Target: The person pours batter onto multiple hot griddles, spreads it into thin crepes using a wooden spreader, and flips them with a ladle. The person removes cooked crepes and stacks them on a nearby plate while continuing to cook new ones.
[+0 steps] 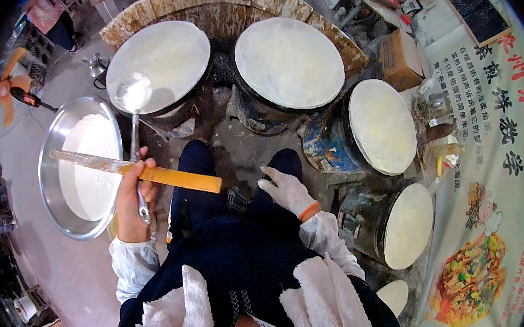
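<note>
My left hand is wrapped round two tools at once. One is a metal ladle, whose batter-coated bowl hangs over the near edge of the left round griddle. The other is a long flat wooden spreader, lying crosswise with its wet, pale end above a steel basin. White batter fills much of that basin. My right hand, in a white glove with an orange band at the wrist, rests by my right knee, holding nothing, its fingers extended and partly apart.
More round griddles, each with a pale layer on top, curve round to the right: a back one, a right one and a nearer one. A stained curved board stands behind. An orange-bladed fan and a metal kettle are at left.
</note>
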Action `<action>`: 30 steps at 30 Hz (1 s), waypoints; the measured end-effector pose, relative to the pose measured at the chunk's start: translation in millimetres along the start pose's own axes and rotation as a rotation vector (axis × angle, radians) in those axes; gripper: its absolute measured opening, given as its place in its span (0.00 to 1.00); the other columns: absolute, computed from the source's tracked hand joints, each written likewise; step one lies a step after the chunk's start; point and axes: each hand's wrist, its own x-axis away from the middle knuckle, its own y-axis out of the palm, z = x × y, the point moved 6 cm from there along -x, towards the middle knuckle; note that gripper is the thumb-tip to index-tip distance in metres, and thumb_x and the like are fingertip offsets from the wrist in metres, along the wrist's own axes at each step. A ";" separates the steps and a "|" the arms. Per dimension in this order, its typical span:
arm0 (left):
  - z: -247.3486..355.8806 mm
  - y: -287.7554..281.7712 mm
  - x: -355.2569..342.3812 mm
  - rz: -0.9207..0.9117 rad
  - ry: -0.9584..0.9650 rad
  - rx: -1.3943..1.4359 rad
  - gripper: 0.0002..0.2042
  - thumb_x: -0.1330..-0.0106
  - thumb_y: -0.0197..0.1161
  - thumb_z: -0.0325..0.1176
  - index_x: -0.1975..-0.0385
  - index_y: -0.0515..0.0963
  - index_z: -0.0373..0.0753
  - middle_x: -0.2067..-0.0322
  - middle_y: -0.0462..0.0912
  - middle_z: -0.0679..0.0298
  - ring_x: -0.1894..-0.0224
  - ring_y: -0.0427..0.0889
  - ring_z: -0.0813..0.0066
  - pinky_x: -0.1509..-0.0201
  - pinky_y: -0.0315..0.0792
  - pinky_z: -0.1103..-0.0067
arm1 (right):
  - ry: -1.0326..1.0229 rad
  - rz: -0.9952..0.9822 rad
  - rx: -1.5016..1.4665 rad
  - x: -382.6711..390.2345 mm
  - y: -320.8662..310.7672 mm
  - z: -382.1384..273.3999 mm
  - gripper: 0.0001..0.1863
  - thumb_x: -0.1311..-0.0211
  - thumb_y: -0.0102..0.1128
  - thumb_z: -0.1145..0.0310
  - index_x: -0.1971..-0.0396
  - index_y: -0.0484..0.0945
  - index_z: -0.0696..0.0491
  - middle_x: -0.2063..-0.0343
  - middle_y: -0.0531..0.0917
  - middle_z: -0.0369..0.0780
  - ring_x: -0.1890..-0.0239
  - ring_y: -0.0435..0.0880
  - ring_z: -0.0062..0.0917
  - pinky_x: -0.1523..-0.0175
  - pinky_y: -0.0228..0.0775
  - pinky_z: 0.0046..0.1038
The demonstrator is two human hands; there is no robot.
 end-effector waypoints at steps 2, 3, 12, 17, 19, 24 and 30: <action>7.7 2.4 -0.4 0.011 0.034 -0.013 0.18 0.26 0.54 0.28 0.40 0.68 0.28 0.62 0.81 0.61 0.83 0.64 0.90 0.83 0.65 0.93 | -0.015 -0.014 0.014 -10.2 6.9 25.2 0.33 0.31 0.51 0.43 0.36 0.72 0.51 0.47 0.82 0.51 0.44 0.79 0.47 0.41 0.72 0.40; 9.2 -0.4 -5.1 -0.020 0.029 0.014 0.18 0.26 0.54 0.28 0.40 0.68 0.28 0.62 0.81 0.61 0.83 0.63 0.90 0.83 0.65 0.93 | -0.024 -0.016 0.024 -16.5 8.0 38.9 0.32 0.31 0.51 0.43 0.37 0.72 0.51 0.47 0.82 0.51 0.44 0.80 0.47 0.41 0.72 0.39; 20.1 11.9 -28.8 -0.029 0.027 0.046 0.18 0.25 0.52 0.28 0.40 0.67 0.27 0.62 0.78 0.60 0.83 0.61 0.90 0.83 0.63 0.91 | 0.192 0.635 -0.612 -92.5 -158.5 122.3 0.30 0.28 0.49 0.45 0.53 0.80 0.61 0.63 0.86 0.47 0.63 0.85 0.33 0.58 0.76 0.34; 27.2 17.8 -34.3 -0.025 0.028 0.051 0.19 0.26 0.51 0.28 0.38 0.65 0.27 0.61 0.76 0.61 0.83 0.60 0.90 0.83 0.63 0.91 | 0.361 0.659 -0.568 -155.8 -240.3 138.8 0.33 0.29 0.41 0.36 0.65 0.79 0.54 0.80 0.83 0.42 0.88 0.74 0.25 0.84 0.64 0.29; 27.9 26.2 -38.2 -0.017 0.030 0.057 0.20 0.26 0.52 0.28 0.38 0.65 0.27 0.61 0.76 0.61 0.83 0.60 0.90 0.83 0.63 0.91 | 0.385 0.693 -0.591 -180.8 -269.2 169.3 0.34 0.30 0.41 0.33 0.67 0.77 0.52 0.83 0.80 0.39 0.91 0.67 0.23 0.87 0.58 0.27; 30.5 19.6 -41.1 0.025 0.049 0.153 0.20 0.26 0.52 0.28 0.37 0.64 0.27 0.61 0.76 0.60 0.84 0.60 0.89 0.84 0.64 0.90 | 0.519 0.495 -0.686 -225.8 -284.7 195.3 0.32 0.33 0.43 0.30 0.68 0.72 0.48 0.87 0.71 0.33 0.92 0.61 0.18 0.88 0.47 0.23; 30.3 10.9 -35.8 0.136 0.065 0.169 0.23 0.25 0.52 0.28 0.34 0.59 0.26 0.62 0.76 0.58 0.85 0.65 0.86 0.85 0.69 0.92 | 0.593 0.497 -0.430 -227.1 -278.7 197.6 0.36 0.35 0.44 0.28 0.75 0.74 0.50 0.86 0.73 0.35 0.90 0.64 0.21 0.87 0.51 0.26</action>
